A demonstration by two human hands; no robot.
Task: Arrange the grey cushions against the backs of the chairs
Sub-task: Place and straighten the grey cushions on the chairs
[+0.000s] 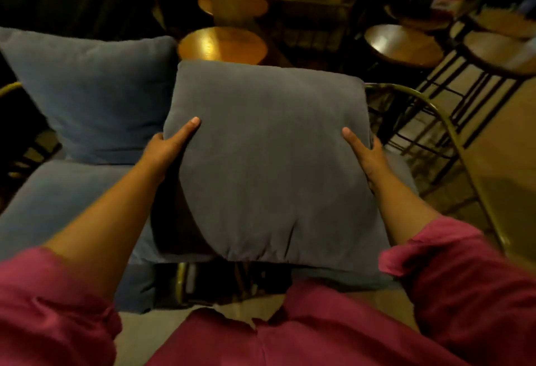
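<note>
I hold a square grey cushion (269,156) by its two sides, above the seat of the right-hand chair (406,98), whose brass frame curves out past the cushion's right edge. My left hand (169,145) grips the cushion's left side with the thumb on its front. On the opposite side my right hand (367,151) grips the same way. A second grey cushion (92,96) stands upright against the back of the left chair, over its grey seat pad (58,206). The right chair's seat is mostly hidden under the held cushion.
Round wooden tables (223,43) stand just behind the chairs. Bar stools (403,46) with dark metal legs crowd the right side. A wooden table edge (499,180) runs along the far right. The room is dim.
</note>
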